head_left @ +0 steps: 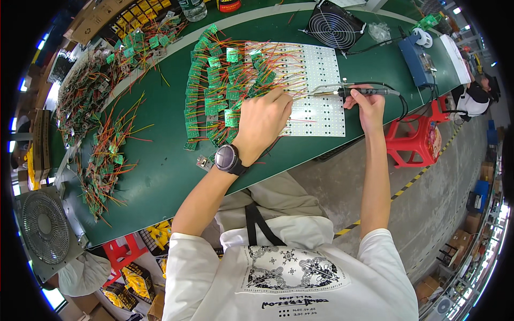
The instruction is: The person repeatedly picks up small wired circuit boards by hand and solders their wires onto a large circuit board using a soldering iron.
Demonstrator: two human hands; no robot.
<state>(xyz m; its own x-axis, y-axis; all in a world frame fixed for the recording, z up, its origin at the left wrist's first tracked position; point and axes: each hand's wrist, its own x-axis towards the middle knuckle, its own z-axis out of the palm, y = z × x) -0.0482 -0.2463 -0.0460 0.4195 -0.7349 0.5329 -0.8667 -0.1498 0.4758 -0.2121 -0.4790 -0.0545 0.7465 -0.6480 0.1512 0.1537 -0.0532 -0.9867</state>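
Note:
My right hand (369, 111) is closed round the black handle of a soldering iron (379, 91). A thin metal guide tube runs along the iron, and its tip points left over a white perforated panel (326, 120). My left hand (265, 119), with a watch on the wrist, is closed in a pinch at the panel's left part, close to the iron's tip. What its fingers hold is hidden. Rows of small green circuit boards (213, 75) lie left of and partly on the panel. Their red and yellow wires (286, 53) stretch across it.
A large heap of wired boards (88, 91) lies at the left, with a smaller pile (104, 160) nearer. Behind the panel stands a black fan (334, 27). A blue soldering station (416, 61) is at the right, above a red stool (415, 140). A grey fan (45, 227) stands lower left.

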